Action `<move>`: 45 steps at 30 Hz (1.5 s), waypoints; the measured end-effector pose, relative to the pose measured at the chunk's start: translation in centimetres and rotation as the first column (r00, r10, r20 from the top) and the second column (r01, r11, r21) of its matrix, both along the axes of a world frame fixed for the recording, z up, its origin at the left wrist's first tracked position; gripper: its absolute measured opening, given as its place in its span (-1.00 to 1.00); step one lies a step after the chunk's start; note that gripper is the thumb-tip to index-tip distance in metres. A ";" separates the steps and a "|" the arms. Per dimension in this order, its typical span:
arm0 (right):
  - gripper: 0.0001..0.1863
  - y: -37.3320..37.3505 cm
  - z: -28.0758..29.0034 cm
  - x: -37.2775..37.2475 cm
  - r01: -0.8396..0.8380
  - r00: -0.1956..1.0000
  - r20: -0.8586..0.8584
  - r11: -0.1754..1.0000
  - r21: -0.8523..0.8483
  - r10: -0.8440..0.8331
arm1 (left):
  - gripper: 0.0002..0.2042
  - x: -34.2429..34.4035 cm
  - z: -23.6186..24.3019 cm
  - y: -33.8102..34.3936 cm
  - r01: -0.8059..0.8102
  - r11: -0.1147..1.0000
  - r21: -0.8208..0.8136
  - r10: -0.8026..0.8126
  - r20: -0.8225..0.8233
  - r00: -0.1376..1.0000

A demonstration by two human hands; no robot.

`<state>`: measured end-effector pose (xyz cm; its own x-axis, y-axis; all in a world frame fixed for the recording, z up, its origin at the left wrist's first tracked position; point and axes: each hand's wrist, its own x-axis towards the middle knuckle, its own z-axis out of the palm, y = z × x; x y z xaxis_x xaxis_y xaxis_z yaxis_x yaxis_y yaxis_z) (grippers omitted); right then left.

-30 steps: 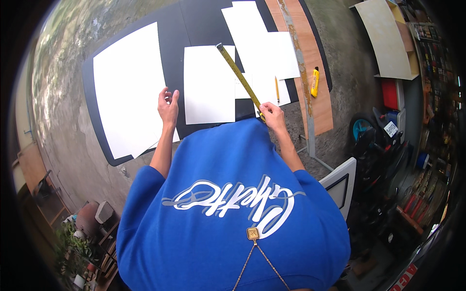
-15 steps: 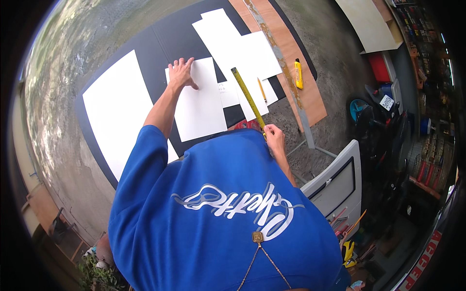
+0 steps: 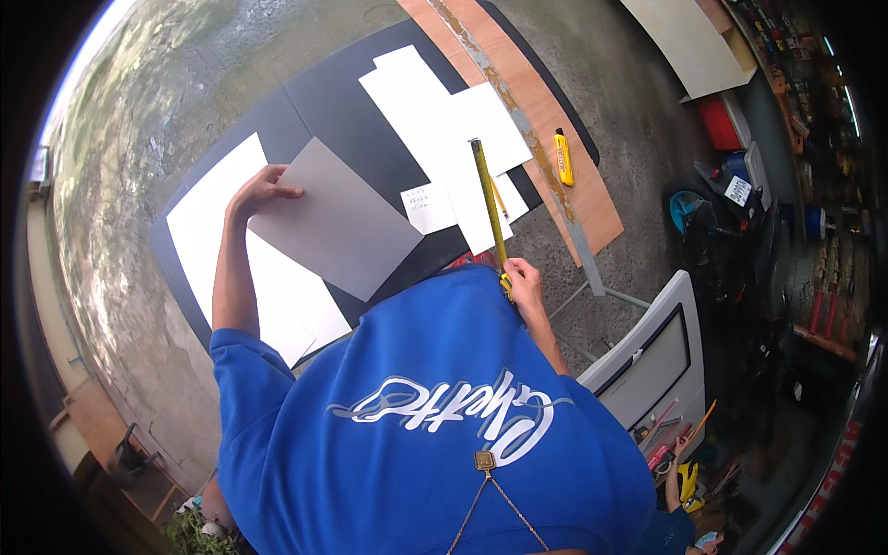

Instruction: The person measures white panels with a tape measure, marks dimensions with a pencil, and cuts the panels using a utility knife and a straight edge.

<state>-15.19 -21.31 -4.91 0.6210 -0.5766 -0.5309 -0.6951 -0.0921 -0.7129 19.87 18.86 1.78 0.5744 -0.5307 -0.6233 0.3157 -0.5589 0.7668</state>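
My left hand (image 3: 262, 188) grips the far corner of a grey rectangular sheet (image 3: 338, 217) and lifts it off the black mat (image 3: 338, 97). My right hand (image 3: 524, 281) holds the case of a yellow tape measure, and its extended blade (image 3: 488, 199) reaches out over the white sheets (image 3: 444, 120). A small white note (image 3: 429, 205) with handwriting lies between the grey sheet and the blade. A large white sheet (image 3: 208, 236) lies under my left forearm. My blue shirt fills the lower middle of the view.
A long wooden board (image 3: 546, 120) with a metal straightedge (image 3: 527, 134) lies right of the mat, and a yellow utility knife (image 3: 562, 157) rests on it. A white panel (image 3: 657, 356) stands at the right. Tools and boxes crowd the far right. Concrete ground surrounds the mat.
My left hand, which was flat on a white sheet, has lifted that sheet so its grey side shows. The tape blade still points away from me. The view has shifted.
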 end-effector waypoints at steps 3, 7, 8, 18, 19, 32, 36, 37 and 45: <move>-0.80 0.3 1.1 3.1 0.036 0.994 0.087 0.946 0.322 -0.067 | -0.39 -3.2 4.2 4.6 -0.285 0.929 -0.237 0.311 0.081 0.947; -0.82 1.7 3.1 7.1 -0.010 0.975 0.188 0.819 0.573 -0.119 | -0.33 -9.3 2.8 6.3 -0.611 0.626 -0.485 0.715 0.044 0.697; -0.82 2.0 2.9 7.7 -0.021 0.969 0.208 0.793 0.609 -0.134 | -0.41 -11.0 1.0 5.5 -0.671 0.553 -0.494 0.786 0.042 0.616; -0.82 2.9 5.1 9.3 -0.131 0.969 0.241 0.722 0.679 -0.051 | -0.68 -24.2 -11.0 -6.7 -0.897 0.238 -0.373 0.808 -0.436 0.396; -0.82 2.2 4.7 8.9 -0.154 0.968 0.250 0.734 0.662 -0.023 | -0.68 -24.6 -11.1 -7.2 -0.899 0.274 -0.342 0.807 -0.427 0.408; -0.84 -6.1 4.2 8.1 -0.379 0.917 0.332 0.748 0.544 0.223 | -0.55 -28.6 -9.0 -11.1 -0.924 -0.018 -0.383 0.897 -0.415 0.155; -0.80 -4.7 4.3 9.0 -0.590 0.807 0.421 0.603 0.537 0.414 | -0.11 -33.8 -6.1 -13.0 -0.817 -0.026 -0.576 0.999 0.021 -0.046; -0.60 -3.7 4.7 9.2 -0.664 0.746 0.444 0.596 0.451 0.496 | -0.03 -35.6 -3.3 -14.0 -0.814 -0.082 -0.575 0.992 0.034 -0.124; -0.33 4.1 7.2 10.0 -0.854 0.496 0.454 0.320 0.411 0.740 | -0.03 -49.1 2.3 -19.5 -0.837 -0.249 -0.487 0.688 0.519 -0.507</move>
<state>-5.18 -17.17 2.32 0.7163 0.5887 -0.3746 -0.3793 -0.1221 -0.9172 -29.27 -0.68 4.05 0.2810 0.9522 0.1194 0.1496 -0.1664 0.9746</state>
